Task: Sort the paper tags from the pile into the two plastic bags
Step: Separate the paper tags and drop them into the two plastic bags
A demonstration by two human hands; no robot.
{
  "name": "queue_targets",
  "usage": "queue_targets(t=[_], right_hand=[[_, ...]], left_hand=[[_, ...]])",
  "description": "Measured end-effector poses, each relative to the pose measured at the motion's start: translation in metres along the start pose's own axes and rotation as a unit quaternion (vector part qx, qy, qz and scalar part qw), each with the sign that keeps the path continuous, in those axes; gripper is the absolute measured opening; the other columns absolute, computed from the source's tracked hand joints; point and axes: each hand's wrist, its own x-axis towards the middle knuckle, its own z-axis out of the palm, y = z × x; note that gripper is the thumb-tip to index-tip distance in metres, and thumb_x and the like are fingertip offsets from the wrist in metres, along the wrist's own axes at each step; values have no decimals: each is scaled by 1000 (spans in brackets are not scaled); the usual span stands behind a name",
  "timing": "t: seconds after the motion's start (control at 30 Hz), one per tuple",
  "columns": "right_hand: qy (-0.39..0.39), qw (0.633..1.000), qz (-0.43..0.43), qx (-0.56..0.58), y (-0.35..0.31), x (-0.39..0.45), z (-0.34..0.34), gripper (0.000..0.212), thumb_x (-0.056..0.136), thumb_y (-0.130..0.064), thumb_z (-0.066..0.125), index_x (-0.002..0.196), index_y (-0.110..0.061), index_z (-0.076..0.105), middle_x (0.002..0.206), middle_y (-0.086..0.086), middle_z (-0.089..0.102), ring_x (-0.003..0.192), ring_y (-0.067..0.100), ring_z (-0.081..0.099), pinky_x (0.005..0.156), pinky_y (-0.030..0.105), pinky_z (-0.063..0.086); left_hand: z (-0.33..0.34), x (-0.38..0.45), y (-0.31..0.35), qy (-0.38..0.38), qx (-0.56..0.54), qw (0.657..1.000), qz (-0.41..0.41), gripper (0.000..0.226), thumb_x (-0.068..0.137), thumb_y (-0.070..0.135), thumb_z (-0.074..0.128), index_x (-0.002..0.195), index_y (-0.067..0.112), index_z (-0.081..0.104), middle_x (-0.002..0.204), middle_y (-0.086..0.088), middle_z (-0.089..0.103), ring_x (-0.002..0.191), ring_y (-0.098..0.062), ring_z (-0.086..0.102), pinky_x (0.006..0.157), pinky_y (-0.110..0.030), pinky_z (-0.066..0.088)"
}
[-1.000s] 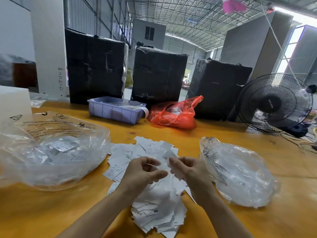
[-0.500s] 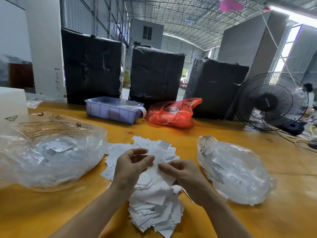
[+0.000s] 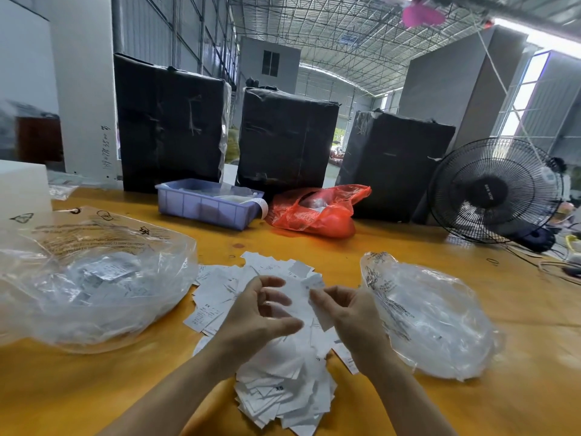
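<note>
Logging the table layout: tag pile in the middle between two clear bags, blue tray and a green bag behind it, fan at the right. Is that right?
Not quite: the bag behind the pile is red, not green, as the head view shows. The rest holds: clear bags left and right, blue tray, fan at right.

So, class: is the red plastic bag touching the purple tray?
Apart. In the head view a strip of bare yellow table shows between the red plastic bag and the purple tray; only a white roll beside the tray sits in that gap.
</note>
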Motion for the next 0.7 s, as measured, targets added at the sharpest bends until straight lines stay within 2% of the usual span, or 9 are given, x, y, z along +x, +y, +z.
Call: queue_targets(t=[0.1, 0.2, 0.27, 0.33, 0.4, 0.5, 0.6, 0.63, 0.7], right_hand=[[-36, 990, -75, -118, 1, -3, 5, 23, 82, -18, 72, 71, 1, 68, 57, 10, 58, 53, 14, 46, 51, 30, 37], [-59, 988, -68, -124, 1, -5, 9, 21, 78, -20, 76, 72, -2, 70, 71, 18, 67, 63, 30, 59, 61, 45, 48], [-59, 991, -57, -105, 1, -4, 10, 20, 75, -20, 79, 69, -2, 70, 72, 21, 68, 71, 42, 63, 65, 50, 51], [-55, 992, -57, -101, 1, -4, 10, 20, 72, -19, 81, 65, -4, 69, 69, 21, 69, 71, 45, 63, 65, 54, 51], [-49, 990, -63, -115, 0, -4, 10, 20, 71, -18, 81, 61, -8, 68, 67, 17, 69, 64, 38, 63, 64, 53, 51], [-58, 990, -64, -109, -1, -4, 10, 25, 73, -24, 79, 62, -4, 68, 64, 19, 66, 58, 30, 59, 59, 48, 50], [-44, 994, -70, -78, -5, -5, 4, 56, 76, -42, 68, 66, 12, 60, 57, 28, 52, 51, 20, 41, 48, 34, 34], [-33, 994, -75, -69, -7, -4, 1, 54, 76, -42, 67, 68, 11, 60, 58, 27, 54, 50, 19, 44, 47, 30, 36], [-20, 995, -83, -60, -10, -2, -6, 22, 79, -23, 72, 81, -2, 65, 68, 16, 66, 55, 19, 59, 51, 25, 47]], left_hand=[[1, -2, 1, -19, 79, 997, 17, 63, 59, 22, 89, 111, 28, 55, 98, -1, 64, 81, -10, 65, 67, -21, 53], [3, -2, 1, -13, 86, 996, 26, 42, 64, 10, 86, 98, 14, 63, 84, -13, 67, 72, -21, 62, 71, -29, 54], [3, -2, 1, -17, 64, 998, 16, 35, 66, 6, 84, 95, 7, 64, 76, -20, 63, 67, -19, 57, 68, -27, 51], [3, -2, 2, -30, 53, 998, 8, 34, 66, 10, 84, 93, 7, 65, 66, -10, 61, 61, -11, 54, 60, -19, 46], [2, -2, 4, -44, 41, 998, -8, 35, 62, 19, 85, 91, 7, 68, 60, 1, 61, 55, -6, 54, 55, -15, 43], [2, -3, 6, -46, 10, 999, -22, 32, 57, 25, 82, 81, 6, 73, 61, 0, 64, 55, -4, 55, 54, -14, 43], [1, -2, 6, -12, 3, 1000, -25, 20, 59, 22, 81, 69, 7, 72, 56, 3, 65, 51, -1, 55, 50, -11, 41], [0, -2, 6, 1, -2, 1000, -24, 16, 63, 18, 81, 68, 7, 71, 54, 4, 64, 49, 0, 55, 49, -10, 41], [-1, -1, 5, 16, -19, 999, -25, 14, 68, 12, 80, 69, 5, 68, 52, 5, 62, 48, 0, 54, 48, -9, 41]])
